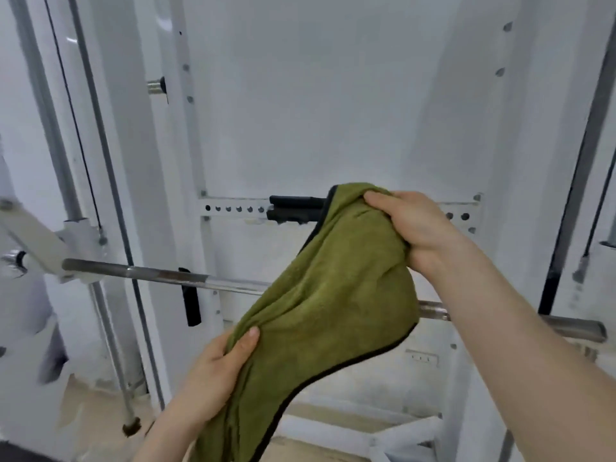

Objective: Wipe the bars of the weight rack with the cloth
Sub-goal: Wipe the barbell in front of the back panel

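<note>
An olive-green cloth (pixel 333 288) with a black hem hangs between both hands in front of the white weight rack. My right hand (pixel 413 225) grips its upper end, up by a perforated white crossbar (pixel 233 208) that carries a black bracket (pixel 293 208). My left hand (pixel 216 365) pinches the lower part of the cloth. A steel barbell (pixel 160 273) runs across the rack from left to right, and the cloth hides its middle. The bar's right end (pixel 573 326) shows past my right forearm.
White rack uprights (pixel 186 128) with bolt holes stand left and right. A black cable (pixel 76 128) and grey guide rods (pixel 110 328) run down at the left. A chrome peg (pixel 155 86) sticks out of the left upright. Beige floor (pixel 90 415) lies below.
</note>
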{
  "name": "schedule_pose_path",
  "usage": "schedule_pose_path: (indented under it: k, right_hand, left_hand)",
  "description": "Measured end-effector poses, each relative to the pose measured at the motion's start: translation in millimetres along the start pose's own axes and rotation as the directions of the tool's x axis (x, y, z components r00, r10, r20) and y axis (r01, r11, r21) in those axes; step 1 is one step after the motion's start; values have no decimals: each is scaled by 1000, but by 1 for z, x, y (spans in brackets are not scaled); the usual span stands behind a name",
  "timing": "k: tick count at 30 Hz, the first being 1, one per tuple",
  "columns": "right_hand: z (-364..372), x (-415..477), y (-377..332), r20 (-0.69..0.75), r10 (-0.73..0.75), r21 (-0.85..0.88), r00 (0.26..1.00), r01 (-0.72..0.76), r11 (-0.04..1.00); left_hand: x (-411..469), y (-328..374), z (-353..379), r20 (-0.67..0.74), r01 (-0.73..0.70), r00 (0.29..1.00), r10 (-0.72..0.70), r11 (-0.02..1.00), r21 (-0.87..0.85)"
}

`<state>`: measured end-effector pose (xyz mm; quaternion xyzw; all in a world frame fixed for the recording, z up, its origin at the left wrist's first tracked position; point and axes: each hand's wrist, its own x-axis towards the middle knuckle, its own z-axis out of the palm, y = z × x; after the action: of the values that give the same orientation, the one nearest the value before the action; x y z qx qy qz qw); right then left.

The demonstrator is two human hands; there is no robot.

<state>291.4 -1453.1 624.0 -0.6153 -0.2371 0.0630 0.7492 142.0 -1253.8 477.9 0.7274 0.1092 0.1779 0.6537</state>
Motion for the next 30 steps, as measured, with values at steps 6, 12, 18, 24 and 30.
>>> schedule_pose_path:
  k: [6, 12, 18, 24, 30]
  right_hand:
    - [81, 77, 26, -48, -27, -321, 998, 10, 947]
    - [51, 67, 95, -16, 319, -961, 948, -102, 257]
    - [32, 49, 149, -17, 170, -973, 985, 23, -228]
    - [32, 52, 168, 9, -86, -943, 996, -21, -333]
    - [26, 50, 168, 42, -54, -964, 998, 26, -266]
  left_hand:
    - [70, -26, -24, 174, -127, 982, 80, 953, 276]
    - [121, -62, -36, 201, -417, 770, 606, 239, 877]
    - [171, -55, 1, 376, -463, 754, 539, 29, 886]
    - [182, -29, 47, 555, -600, 727, 404, -19, 800]
    - [184, -7, 48, 556, -592, 806, 206, 333, 734]
